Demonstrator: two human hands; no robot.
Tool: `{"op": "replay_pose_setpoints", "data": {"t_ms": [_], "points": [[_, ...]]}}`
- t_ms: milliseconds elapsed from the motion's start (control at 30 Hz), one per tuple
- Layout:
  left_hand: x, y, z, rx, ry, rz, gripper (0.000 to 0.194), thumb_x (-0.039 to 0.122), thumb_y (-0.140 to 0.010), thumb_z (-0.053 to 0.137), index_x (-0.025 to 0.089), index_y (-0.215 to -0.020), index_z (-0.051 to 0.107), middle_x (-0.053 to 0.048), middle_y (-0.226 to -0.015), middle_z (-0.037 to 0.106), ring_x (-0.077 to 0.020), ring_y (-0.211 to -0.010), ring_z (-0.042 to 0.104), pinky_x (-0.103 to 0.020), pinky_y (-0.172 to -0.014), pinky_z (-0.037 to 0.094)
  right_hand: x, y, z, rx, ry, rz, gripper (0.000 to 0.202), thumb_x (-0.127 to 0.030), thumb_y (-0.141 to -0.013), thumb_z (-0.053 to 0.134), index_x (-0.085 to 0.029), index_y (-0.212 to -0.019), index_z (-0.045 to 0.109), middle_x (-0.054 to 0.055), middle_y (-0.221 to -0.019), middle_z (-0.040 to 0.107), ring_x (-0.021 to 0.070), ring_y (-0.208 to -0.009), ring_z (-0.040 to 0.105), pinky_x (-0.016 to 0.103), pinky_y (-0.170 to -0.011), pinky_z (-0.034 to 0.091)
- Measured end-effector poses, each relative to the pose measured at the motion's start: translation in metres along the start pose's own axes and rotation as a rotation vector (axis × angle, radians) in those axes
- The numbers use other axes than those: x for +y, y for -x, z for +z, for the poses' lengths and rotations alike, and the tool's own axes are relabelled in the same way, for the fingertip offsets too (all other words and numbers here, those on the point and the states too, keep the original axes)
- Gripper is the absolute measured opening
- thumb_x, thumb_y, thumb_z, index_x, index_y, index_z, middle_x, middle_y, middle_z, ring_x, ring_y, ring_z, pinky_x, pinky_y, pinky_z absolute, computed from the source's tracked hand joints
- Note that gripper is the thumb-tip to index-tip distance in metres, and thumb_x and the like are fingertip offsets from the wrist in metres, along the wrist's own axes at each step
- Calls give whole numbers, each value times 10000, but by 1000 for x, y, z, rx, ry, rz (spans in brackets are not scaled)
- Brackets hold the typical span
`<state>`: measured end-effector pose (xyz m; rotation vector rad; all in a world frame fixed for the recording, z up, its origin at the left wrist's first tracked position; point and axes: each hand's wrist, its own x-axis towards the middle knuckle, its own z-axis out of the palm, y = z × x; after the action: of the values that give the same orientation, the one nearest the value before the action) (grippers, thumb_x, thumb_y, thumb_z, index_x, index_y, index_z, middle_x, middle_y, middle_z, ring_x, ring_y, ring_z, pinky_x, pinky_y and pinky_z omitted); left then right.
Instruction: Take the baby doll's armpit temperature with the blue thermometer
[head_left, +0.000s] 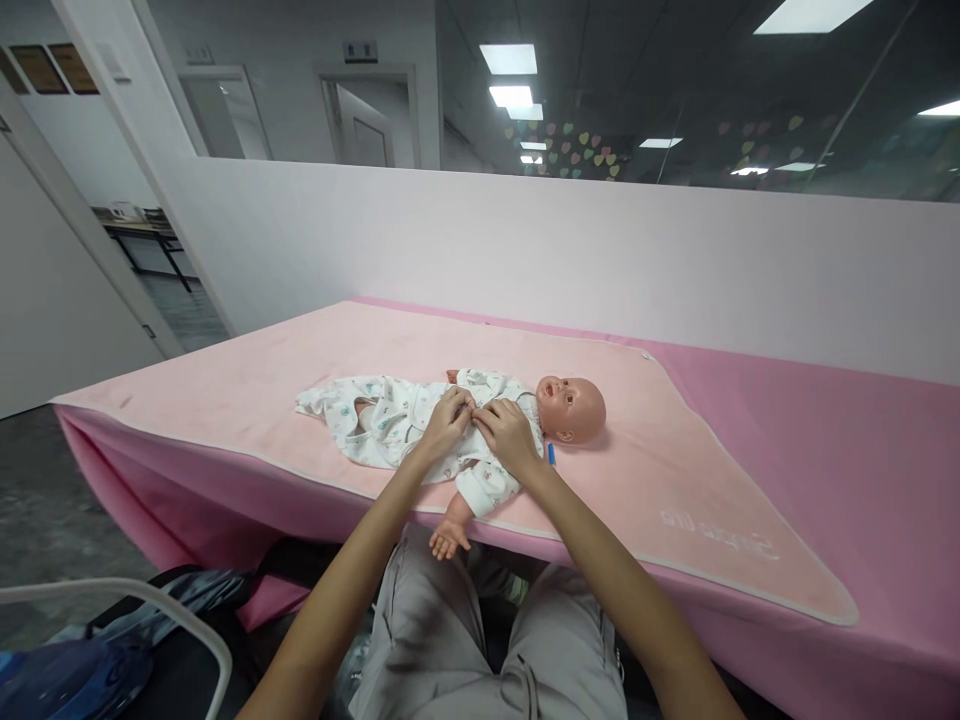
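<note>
A baby doll lies on its back, head to the right, on a peach mat. It wears white patterned baby clothes that reach past its legs at the left. Both my hands meet over the doll's middle. My left hand has its fingers closed on the front of the clothes. Close beside it, my right hand also pinches the cloth, fingertips nearly touching the left ones. Exactly what lies between the fingertips is hidden. One doll hand hangs over the table's near edge.
A small blue object lies by the doll's neck. Pink cloth covers the table under the mat. Behind stands a white wall with glass above. At lower left are a curved pale bar and a blue transparent object.
</note>
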<state>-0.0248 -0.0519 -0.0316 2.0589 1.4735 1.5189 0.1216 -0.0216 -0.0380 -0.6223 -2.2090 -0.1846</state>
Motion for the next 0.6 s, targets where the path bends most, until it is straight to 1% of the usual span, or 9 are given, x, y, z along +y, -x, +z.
{"op": "replay_pose_setpoints", "data": {"t_ms": [133, 200, 267, 400, 533, 600], "points": [[1, 0, -1, -4, 34, 4, 115, 201, -794, 409, 183, -728, 502, -40, -821, 509, -186, -832, 491, -312, -805, 391, -1, 1, 0, 6, -18, 23, 163, -248, -886, 469, -208, -936, 620, 59, -893, 589, 185, -831, 512, 309, -749, 403], [1, 0, -2, -4, 63, 22, 132, 231, -804, 421, 182, -712, 502, -41, -820, 513, -184, -819, 497, -309, -795, 397, -1, 1, 1, 18, -37, 36, 168, -242, -880, 475, -197, -992, 591, 74, -978, 590, 193, -874, 522, 314, -768, 411], [2, 1, -2, -12, 73, 31, 154, 251, -811, 427, 181, -699, 506, -45, -826, 518, -184, -814, 502, -310, -792, 401, 0, 1, 1, 33, -62, 53, 181, -244, -883, 467, -194, -1024, 567, 81, -1020, 596, 197, -897, 528, 318, -781, 416], [2, 2, -2, -29, 55, 2, 169, 261, -818, 425, 180, -687, 496, -51, -839, 517, -186, -821, 503, -312, -797, 402, 1, 0, 1, 41, -105, 46, 156, -236, -881, 465, -193, -995, 563, 64, -939, 631, 196, -874, 535, 318, -779, 422], [-2, 2, -1, -5, 56, -7, 131, 238, -801, 427, 182, -705, 497, -46, -842, 517, -186, -835, 504, -309, -803, 403, 0, 0, -1, 60, -141, 49, 156, -164, -820, 497, -180, -965, 550, 57, -917, 623, 194, -875, 534, 313, -793, 423], [-3, 1, -1, 10, 68, -5, 107, 217, -785, 428, 181, -713, 499, -39, -828, 521, -177, -815, 505, -296, -781, 404, -1, 0, -1, 63, -140, 51, 160, -130, -788, 495, -178, -931, 549, 60, -933, 612, 192, -881, 533, 308, -797, 423]]}}
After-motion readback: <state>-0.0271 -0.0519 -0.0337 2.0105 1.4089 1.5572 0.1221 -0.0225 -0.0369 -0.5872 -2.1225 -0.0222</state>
